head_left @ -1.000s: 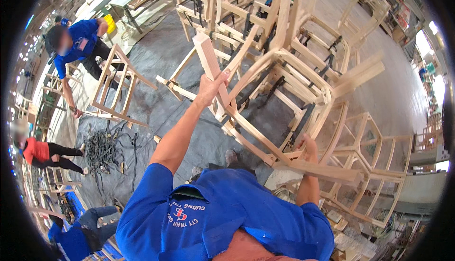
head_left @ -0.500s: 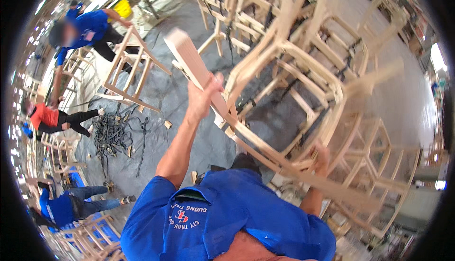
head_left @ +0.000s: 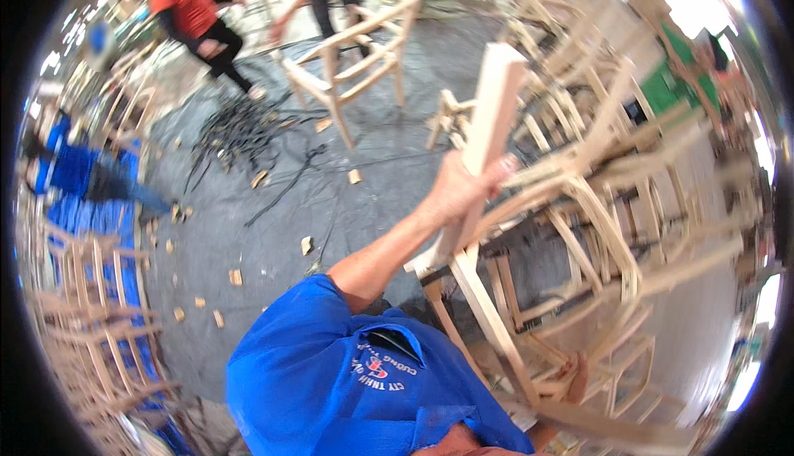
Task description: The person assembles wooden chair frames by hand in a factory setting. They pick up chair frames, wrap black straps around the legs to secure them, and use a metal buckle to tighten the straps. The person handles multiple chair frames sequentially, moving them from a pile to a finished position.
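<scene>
Gripping the chair frame (head_left: 579, 208), left hand (head_left: 455, 191), apparently firmly.

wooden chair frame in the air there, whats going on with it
A person in a blue shirt has an unfinished wooden chair frame lifted up. The left hand grips one pale leg of it, and the right hand holds a lower rail. More bare frames are stacked to the right. Behind, another chair frame stands on the grey floor among small wood offcuts, with other people working near it.

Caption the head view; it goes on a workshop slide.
Left hand grips a bare wooden chair frame by one leg; right hand holds it lower.
</scene>
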The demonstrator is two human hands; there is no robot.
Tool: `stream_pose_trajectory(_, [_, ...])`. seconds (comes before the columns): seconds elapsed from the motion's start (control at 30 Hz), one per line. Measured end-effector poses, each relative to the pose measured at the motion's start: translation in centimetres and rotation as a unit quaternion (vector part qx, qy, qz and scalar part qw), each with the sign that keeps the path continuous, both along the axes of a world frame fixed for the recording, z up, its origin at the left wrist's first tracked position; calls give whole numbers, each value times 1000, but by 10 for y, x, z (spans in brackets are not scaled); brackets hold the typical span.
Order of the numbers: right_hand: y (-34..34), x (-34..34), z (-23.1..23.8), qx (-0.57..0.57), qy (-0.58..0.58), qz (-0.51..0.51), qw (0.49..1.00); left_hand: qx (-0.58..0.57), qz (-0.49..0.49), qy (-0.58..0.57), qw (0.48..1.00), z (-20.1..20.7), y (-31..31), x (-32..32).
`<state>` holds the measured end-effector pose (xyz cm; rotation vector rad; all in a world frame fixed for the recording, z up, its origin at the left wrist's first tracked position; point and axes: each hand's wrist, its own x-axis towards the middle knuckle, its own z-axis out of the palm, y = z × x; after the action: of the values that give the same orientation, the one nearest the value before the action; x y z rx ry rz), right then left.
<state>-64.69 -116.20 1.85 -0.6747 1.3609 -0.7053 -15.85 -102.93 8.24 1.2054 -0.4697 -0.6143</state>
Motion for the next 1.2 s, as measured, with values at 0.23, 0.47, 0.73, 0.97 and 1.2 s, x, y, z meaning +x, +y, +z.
stream_pose_trajectory(0.23, [37,-26,-23,-24,51,141,988,-49,18,30,998,15,118,-13])
stream_pose_trajectory(0.47, [28,-9,-25,-56,29,268,961,-17,119,88,989,-16,209,-38])
stream_pose_trajectory(0.73, [40,55,-8,-82,-60,306,947,-7,263,176,948,-100,311,-40])
stream_pose_trajectory(0.97, [155,192,6,-76,-155,383,907,18,401,242,883,-162,437,-38])
stream_pose_trajectory(1.2, [240,273,-28,-147,-44,439,885,581,93,10,808,-150,575,-115])
